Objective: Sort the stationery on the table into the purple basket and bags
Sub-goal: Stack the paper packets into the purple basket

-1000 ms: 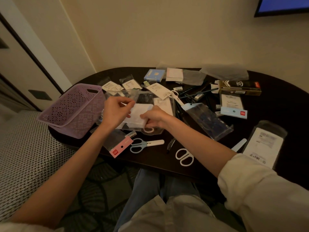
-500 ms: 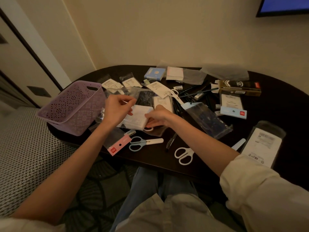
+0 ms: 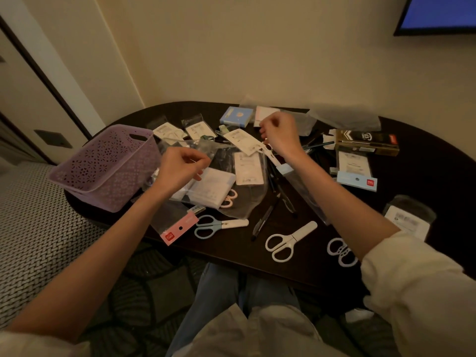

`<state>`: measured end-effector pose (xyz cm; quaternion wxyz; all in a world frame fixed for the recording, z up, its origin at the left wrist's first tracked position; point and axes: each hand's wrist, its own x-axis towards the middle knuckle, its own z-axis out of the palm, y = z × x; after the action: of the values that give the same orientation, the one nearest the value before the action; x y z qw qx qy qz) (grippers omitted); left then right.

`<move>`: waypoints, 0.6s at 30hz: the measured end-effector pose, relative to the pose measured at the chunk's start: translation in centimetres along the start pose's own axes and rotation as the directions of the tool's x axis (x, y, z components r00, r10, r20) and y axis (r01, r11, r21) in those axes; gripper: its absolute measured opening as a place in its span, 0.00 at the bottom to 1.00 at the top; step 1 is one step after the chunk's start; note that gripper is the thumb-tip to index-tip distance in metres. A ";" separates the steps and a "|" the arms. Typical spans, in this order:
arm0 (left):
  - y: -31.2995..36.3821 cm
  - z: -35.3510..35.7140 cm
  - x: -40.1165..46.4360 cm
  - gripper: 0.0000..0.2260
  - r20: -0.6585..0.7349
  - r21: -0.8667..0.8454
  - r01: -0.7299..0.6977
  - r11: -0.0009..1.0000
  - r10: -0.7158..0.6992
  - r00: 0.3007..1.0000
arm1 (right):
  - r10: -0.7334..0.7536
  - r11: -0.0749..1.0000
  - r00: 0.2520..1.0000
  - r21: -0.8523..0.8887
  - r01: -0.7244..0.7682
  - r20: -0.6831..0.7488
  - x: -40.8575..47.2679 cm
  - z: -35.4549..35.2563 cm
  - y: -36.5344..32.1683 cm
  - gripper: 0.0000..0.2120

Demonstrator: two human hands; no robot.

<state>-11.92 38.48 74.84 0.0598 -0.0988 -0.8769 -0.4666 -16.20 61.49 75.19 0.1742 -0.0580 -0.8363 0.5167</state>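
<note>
Head view: left hand (image 3: 180,167) curled just above the white packet (image 3: 211,188), fingertips pinched, on what cannot be told, perhaps a clear bag edge; white packet lying in a clear bag (image 3: 231,199) right under that hand, pink scissors (image 3: 228,198) peeking out beside it; purple basket (image 3: 108,166) just left of the left hand, on the table (image 3: 425,176) edge, nothing visible inside; right hand (image 3: 282,136) raised further back, fingers loosely curled, blurred, grip impossible to judge; tagged card (image 3: 240,141) just left of the right hand, pens (image 3: 318,145) just right of it; blue scissors (image 3: 219,225) and white scissors (image 3: 288,239) nearer the body than both hands, unbagged; pink-header bag (image 3: 175,228) below the left wrist.

Step in hand, by judgement: bagging of one item, right hand seeking the next piece; sorting barely begun, most stationery loose. Next move calls for a firm pinch on one item without dragging the neighbours, then holding the bag mouth open with the left.
</note>
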 end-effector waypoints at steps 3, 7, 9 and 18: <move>0.7 -0.3 1.5 0.04 0.132 0.123 0.019 0.992 -0.036 0.991 | 0.085 0.988 0.996 -0.133 -0.080 0.032 3.5 0.2 1.7 0.14; 1.7 0.2 2.8 0.09 0.206 0.402 -0.123 0.907 0.041 0.978 | 0.164 0.940 0.982 -0.316 -0.127 0.093 6.6 1.3 3.8 0.19; 2.0 0.7 3.2 0.11 0.218 0.483 -0.180 0.857 0.082 0.973 | 0.162 0.914 0.977 -0.394 -0.097 0.135 8.1 1.8 4.9 0.18; 1.6 1.5 4.6 0.14 0.334 0.581 -0.242 0.777 0.043 0.942 | 0.136 0.751 0.936 -0.651 0.116 0.324 14.4 3.8 6.6 0.29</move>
<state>-16.08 41.08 76.20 -0.0105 -0.2111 -0.9688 -0.1295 -31.48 65.33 71.16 -0.0126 -0.0271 -0.9812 0.1905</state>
